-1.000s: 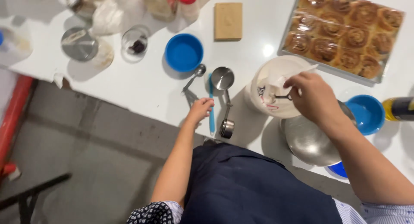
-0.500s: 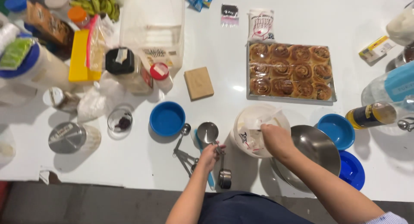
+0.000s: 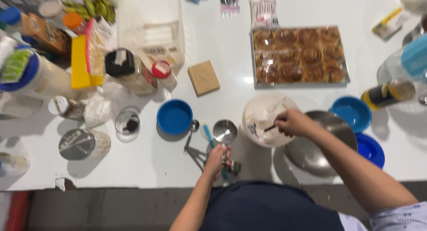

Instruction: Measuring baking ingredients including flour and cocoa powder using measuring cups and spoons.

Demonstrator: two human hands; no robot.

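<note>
Standing beside the white worktop [image 3: 133,168], I see the person's left hand [image 3: 217,160] resting on a set of metal measuring cups and spoons [image 3: 222,142] that lies near the front edge. Its fingers [image 3: 224,156] are curled around the handles, close together; how firmly they press I cannot tell. The round cup of this set points away from the person, toward a blue bowl [image 3: 174,116] just beside it.

The right hand [image 3: 293,123] is over a white tub [image 3: 267,120], which stands between the measuring set and a steel mixing bowl [image 3: 318,144]. Its fingers pinch a thin dark handle, probably of a spoon or small scoop, and the tip goes down into the pale content of the tub. The utensil itself is too small to name surely.

In my judgement the step is scooping from the tub, and to do it well the tub should not slide; it stands free now, with no hand on it. A slow lift with the utensil kept level would avoid a spill on the worktop. The steel bowl almost touches the tub, so any carrying path is short. A tray of baked rolls [image 3: 298,57] is behind, well apart from both hands.
</note>
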